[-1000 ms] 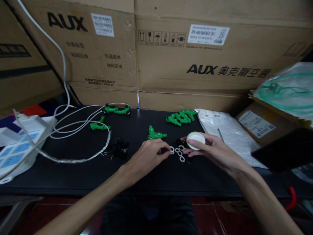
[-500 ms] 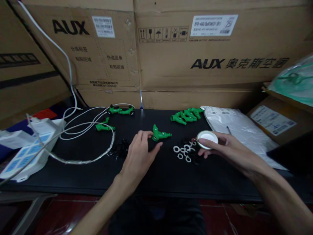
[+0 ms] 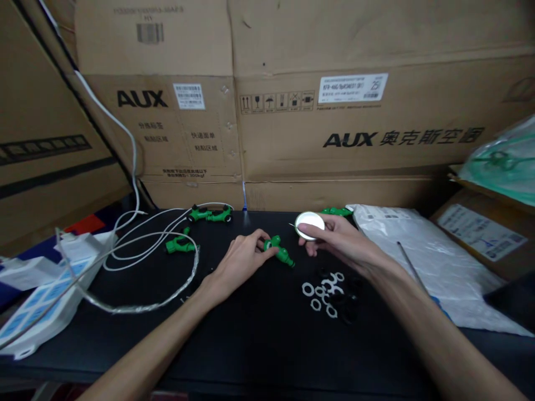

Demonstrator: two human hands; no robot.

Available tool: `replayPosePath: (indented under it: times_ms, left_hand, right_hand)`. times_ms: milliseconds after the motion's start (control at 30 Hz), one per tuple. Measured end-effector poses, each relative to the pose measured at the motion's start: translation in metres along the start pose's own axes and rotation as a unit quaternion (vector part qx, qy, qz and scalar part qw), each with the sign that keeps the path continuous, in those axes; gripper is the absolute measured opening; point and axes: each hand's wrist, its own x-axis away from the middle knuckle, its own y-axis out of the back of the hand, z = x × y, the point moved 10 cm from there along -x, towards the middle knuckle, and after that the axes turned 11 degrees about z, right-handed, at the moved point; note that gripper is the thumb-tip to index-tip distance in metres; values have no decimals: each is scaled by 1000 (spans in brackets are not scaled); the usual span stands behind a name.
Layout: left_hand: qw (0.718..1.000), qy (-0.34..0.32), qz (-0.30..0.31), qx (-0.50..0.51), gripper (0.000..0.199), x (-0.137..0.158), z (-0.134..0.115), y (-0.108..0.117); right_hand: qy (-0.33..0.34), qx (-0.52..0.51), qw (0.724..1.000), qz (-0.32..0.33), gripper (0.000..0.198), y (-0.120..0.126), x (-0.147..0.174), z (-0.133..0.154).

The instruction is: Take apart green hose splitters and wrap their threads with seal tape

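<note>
My left hand pinches a green Y-shaped fitting between thumb and fingers over the black table. Part of the fitting is hidden behind the fingertips. In my right hand is a round, white-faced spool, with the thumb across its face and a thin end sticking out to the left. White hex ring nuts lie in a loose group below the right hand, beside black rings. Behind the spool, more green fittings are partly covered by the right hand.
To the left are a white power strip, looping cables, a green fitting and green fittings with black parts. On the right lies a white plastic bag with a screwdriver. Cardboard boxes wall the back.
My left hand has closed on the green fitting, which is now turned. The right hand has carried the spool left and up, away from the nuts. The view has tilted upward.
</note>
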Motion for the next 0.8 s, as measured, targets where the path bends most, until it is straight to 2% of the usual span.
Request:
replayPosePath:
  times_ms: [133,300,500,700,800]
  left_hand:
    - [988,8,-19,154,29,-7,15,5]
    - [960,-1,-75,270,33,-6,26,5]
    - [958,-86,-85,262,27,4,6,12]
    - [949,-186,-148,206,31,16,-15,21]
    - [950,-193,-146,194,34,17,-17,19]
  right_hand:
    - [5,-12,1000,0,43,-2,-12,-10]
    - [0,-2,1000,-7,34,-4,-4,-18]
    - [14,83,996,-13,28,-13,-1,-7]
    - [14,88,996,-28,23,-13,1,-2]
    - [19,102,994,-34,25,-12,2,2]
